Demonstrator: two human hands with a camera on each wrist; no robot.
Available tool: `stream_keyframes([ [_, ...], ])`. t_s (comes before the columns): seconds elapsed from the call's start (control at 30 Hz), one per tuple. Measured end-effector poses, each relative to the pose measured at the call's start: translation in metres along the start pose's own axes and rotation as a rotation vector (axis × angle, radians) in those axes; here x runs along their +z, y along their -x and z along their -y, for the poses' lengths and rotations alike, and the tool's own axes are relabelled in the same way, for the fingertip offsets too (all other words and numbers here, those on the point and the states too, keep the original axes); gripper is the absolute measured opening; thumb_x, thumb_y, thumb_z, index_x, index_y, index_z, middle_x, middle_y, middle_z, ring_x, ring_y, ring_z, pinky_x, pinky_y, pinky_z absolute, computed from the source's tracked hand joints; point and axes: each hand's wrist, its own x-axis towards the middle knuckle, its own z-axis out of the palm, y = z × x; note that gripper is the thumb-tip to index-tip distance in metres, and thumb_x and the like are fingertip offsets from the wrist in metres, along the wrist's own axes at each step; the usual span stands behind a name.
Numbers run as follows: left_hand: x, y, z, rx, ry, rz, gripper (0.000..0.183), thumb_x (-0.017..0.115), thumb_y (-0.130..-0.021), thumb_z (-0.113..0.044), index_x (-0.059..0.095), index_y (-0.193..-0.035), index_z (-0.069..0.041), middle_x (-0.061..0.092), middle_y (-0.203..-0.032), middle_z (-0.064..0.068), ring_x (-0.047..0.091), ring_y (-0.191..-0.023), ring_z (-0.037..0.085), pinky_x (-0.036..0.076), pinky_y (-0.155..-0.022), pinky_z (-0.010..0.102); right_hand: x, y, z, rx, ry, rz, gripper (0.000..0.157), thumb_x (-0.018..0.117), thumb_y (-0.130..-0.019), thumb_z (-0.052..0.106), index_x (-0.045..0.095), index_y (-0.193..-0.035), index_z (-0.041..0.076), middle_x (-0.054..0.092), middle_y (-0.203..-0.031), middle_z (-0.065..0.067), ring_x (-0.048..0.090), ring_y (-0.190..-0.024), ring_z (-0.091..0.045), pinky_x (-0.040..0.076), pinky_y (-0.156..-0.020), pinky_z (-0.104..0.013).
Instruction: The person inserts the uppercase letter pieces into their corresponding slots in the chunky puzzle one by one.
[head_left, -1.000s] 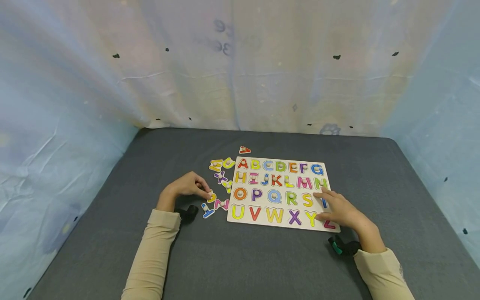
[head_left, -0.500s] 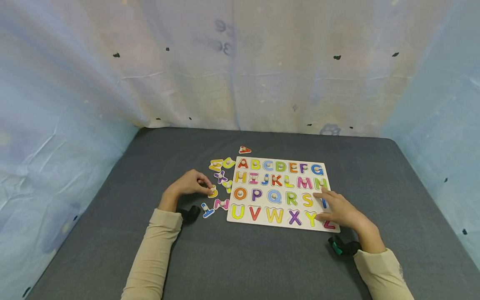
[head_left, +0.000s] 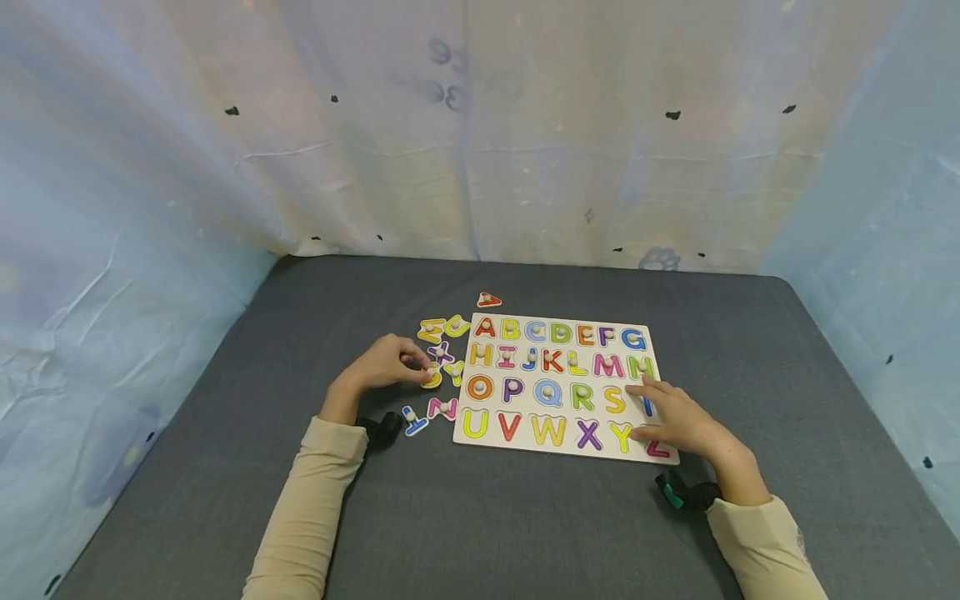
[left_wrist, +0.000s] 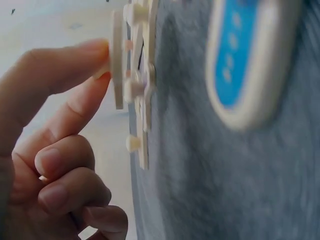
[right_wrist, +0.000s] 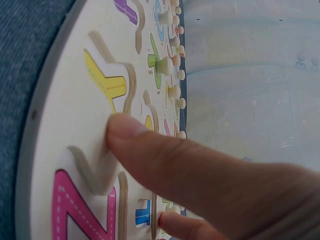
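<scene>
In the head view my left hand [head_left: 386,364] pinches a yellow letter puzzle piece [head_left: 431,380] between thumb and finger; its letter is partly hidden. The left wrist view shows this piece [left_wrist: 117,62] edge-on, raised off the table beside other knobbed pieces. My right hand [head_left: 678,419] rests on the white alphabet puzzle board [head_left: 566,456] at its right side, fingers spread. In the right wrist view the thumb [right_wrist: 150,145] touches the board between the yellow Y recess [right_wrist: 107,82] and the pink Z recess [right_wrist: 82,215].
Loose letter pieces lie left of the board: a blue T [head_left: 414,422], a pink Z [head_left: 442,408], a yellow Y [head_left: 454,372], a purple X [head_left: 440,352], a yellow W [head_left: 431,331] and a yellow U [head_left: 457,326]. A red V [head_left: 489,299] lies behind the board.
My left hand has raised the yellow letter piece and moved it slightly away from me and to the right, towards the purple X. My right hand has stayed in place.
</scene>
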Motion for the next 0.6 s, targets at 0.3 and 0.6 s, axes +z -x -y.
stream_keyframes([
  [0.3,0.01,-0.004,-0.019,0.12,-0.047,-0.079,0.016,0.077,-0.078,-0.02,0.077,-0.09,-0.009,0.062,-0.075,0.002,0.039,-0.065,0.009,0.032,-0.063,0.021,0.0,0.0,-0.001,0.004,-0.004,-0.001,0.078,0.079,-0.075,0.034,0.048,-0.139,0.001,0.029,-0.149,-0.035,0.034,-0.128,-0.056,0.04,-0.097,-0.067],
  [0.6,0.025,-0.007,-0.037,0.167,0.008,-0.092,0.015,0.076,-0.081,-0.019,0.077,-0.091,-0.008,0.055,-0.069,0.001,0.039,-0.062,0.009,0.032,-0.06,0.021,0.002,-0.001,-0.001,-0.02,-0.02,-0.019,0.074,0.079,-0.077,0.03,0.049,-0.137,-0.002,0.031,-0.148,-0.037,0.033,-0.13,-0.058,0.036,-0.099,-0.068],
])
